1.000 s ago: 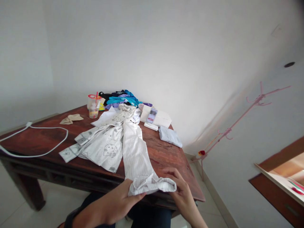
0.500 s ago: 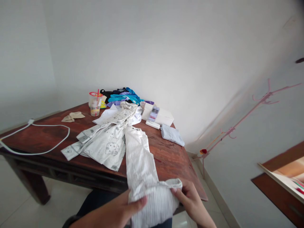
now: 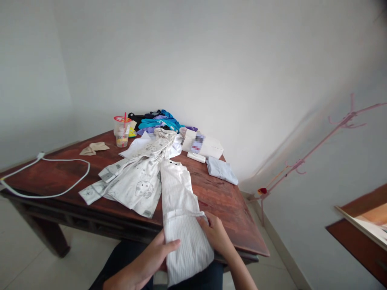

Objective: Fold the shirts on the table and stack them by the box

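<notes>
A white striped garment lies lengthwise over the table's front edge, its near part folded back on itself and hanging over my lap. My left hand grips its left side, thumb on top and fingers hidden beneath. At the right end of the folded edge, my right hand pinches the cloth, with some fingertips out of sight. Just left of the striped garment is a rumpled white garment with grey cartoon prints, its sleeves pointing left.
On the dark red wooden table are a folded light-blue cloth, a white box, a plastic cup with straw, a beige cloth, a white cable and a heap of clothes. A pink rack leans rightward.
The near end of the striped garment has been folded up and laid flatter over the rest. My right hand has moved up and left with its edge; my left hand keeps its side.
</notes>
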Tool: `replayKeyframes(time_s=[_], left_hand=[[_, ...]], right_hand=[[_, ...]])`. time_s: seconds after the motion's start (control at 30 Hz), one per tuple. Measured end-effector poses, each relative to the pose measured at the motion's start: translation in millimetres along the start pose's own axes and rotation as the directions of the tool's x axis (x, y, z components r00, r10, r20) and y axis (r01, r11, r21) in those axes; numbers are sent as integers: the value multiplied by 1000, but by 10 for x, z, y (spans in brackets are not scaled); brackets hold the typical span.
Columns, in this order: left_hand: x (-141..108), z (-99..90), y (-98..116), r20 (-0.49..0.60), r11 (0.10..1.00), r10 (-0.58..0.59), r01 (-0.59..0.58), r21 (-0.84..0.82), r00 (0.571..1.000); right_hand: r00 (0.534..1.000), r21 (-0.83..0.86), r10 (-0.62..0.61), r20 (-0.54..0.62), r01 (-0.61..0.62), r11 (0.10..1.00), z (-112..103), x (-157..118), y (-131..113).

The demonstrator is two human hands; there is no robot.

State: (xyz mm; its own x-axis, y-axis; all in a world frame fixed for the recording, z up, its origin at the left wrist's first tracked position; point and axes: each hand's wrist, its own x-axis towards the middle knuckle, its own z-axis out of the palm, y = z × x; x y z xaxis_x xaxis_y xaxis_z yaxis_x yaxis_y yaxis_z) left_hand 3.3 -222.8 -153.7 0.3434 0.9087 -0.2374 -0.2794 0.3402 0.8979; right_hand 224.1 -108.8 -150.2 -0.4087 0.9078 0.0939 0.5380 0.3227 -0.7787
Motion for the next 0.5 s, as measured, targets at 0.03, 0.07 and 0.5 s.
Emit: replayKeyframes(time_s=[0.03, 0.07, 0.5], left_hand=[[-5, 1, -35, -7, 999, 9, -9, 49, 1000], [-4, 1, -71, -21, 995, 35, -33, 96, 999], [21, -305, -111, -66, 439, 572, -237, 867, 817]], right_hand=[[1000, -6, 10, -12, -10, 1000, -4, -21, 17], [1000, -13, 17, -23, -17, 1000, -12, -40, 30], [995, -37, -28, -97, 25, 999, 27, 20, -101]])
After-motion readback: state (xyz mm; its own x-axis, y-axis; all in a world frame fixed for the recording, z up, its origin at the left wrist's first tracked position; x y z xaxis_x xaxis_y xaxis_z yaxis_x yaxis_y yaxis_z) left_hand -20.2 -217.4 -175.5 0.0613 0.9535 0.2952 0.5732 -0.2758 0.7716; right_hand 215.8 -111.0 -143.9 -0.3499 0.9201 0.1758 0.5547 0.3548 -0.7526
